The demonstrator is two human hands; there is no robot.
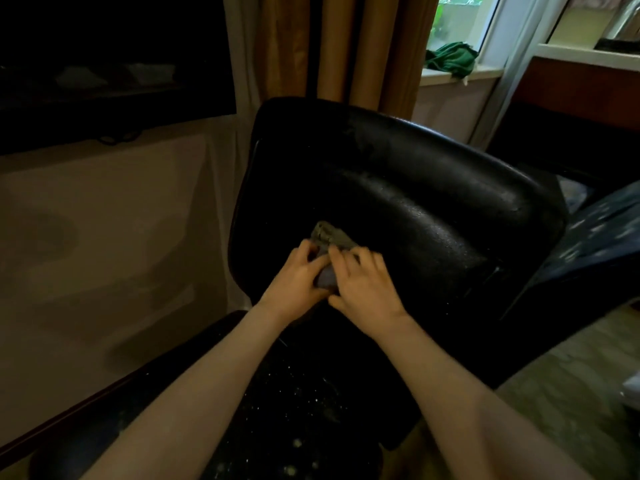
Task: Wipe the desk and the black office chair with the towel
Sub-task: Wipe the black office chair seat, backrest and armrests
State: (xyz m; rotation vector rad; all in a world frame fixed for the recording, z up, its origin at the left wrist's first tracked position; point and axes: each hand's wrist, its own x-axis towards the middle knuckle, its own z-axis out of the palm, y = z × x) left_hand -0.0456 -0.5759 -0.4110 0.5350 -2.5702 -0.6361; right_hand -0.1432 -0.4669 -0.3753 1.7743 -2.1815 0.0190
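The black office chair (415,188) fills the middle of the view, its worn leather backrest facing me and its speckled seat below. A small folded grey towel (330,237) lies against the lower part of the backrest. My left hand (298,282) grips the towel's near left side with curled fingers. My right hand (363,285) lies over the towel with fingers spread and presses it against the leather. Most of the towel is hidden under both hands.
A desk draped in pale cloth (104,220) stands to the left, a dark screen (104,64) above it. Brown curtains (346,46) hang behind the chair. A green cloth (450,58) lies on the windowsill. A patterned dark fabric (602,230) sits at the right.
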